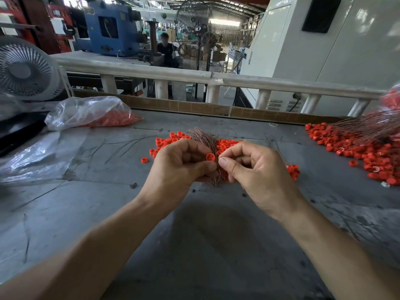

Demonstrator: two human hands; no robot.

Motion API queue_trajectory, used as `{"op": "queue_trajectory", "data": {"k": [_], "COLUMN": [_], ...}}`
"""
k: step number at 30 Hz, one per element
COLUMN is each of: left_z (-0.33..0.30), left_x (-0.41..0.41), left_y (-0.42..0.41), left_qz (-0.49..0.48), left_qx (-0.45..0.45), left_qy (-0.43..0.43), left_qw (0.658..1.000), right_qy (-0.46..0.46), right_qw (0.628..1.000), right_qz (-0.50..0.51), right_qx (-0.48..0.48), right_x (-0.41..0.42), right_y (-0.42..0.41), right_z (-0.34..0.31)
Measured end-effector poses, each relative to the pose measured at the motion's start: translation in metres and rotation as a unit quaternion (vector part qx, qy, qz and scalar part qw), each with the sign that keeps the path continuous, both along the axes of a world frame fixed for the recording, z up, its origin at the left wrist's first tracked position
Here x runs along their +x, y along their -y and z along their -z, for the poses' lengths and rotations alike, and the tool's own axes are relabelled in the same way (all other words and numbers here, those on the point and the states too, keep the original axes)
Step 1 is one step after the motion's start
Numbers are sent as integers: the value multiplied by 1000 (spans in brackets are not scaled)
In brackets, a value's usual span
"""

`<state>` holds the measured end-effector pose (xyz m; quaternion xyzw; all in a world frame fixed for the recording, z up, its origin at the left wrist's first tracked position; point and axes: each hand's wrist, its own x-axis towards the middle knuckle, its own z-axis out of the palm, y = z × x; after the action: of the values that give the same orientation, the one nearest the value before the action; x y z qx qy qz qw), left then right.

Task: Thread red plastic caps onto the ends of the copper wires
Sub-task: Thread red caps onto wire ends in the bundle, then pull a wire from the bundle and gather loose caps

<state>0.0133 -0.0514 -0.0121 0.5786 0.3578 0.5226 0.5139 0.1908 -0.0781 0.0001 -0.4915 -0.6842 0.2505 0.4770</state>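
Red cap [210, 157] held at the fingertips of the left hand [180, 164], above the grey worktop [194, 224], with its open end turned up and toward the right hand [256, 167]. The left fingers are curled, thumb and forefinger pinching the cap; the same hand appears to hold the wire bundle [204, 137], which fans out behind and below the fingers. The right hand is closed in a fine pinch, thumb against forefinger, just beside the cap; it presumably grips a single wire, but the strand is too thin to make out. Loose caps [171, 138] lie on the worktop behind the hands; a larger heap [372, 154] with more wires lies to the right, and a bag [91, 113] of caps to the left.

For a clean threading, the cap is best kept still with its bore facing the wire tip, and the wire pinched close to its end so that it does not buckle as it enters.
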Motion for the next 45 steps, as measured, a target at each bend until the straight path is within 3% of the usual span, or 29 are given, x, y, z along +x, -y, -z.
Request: {"op": "queue_trajectory", "data": {"k": [10, 26, 45], "left_z": [1, 2, 1], "left_x": [1, 0, -2], "left_y": [2, 0, -3], "left_qz": [33, -11, 30], "left_qx": [18, 52, -32], "left_qy": [-5, -43, 46], "left_qw": [999, 998, 998], "right_qy": [5, 44, 0], "right_qw": [1000, 998, 999], "right_qz": [15, 48, -24], "right_qx": [8, 17, -25], "right_x": [1, -3, 5], "right_y": [2, 2, -5], "right_z": [-3, 0, 5]}}
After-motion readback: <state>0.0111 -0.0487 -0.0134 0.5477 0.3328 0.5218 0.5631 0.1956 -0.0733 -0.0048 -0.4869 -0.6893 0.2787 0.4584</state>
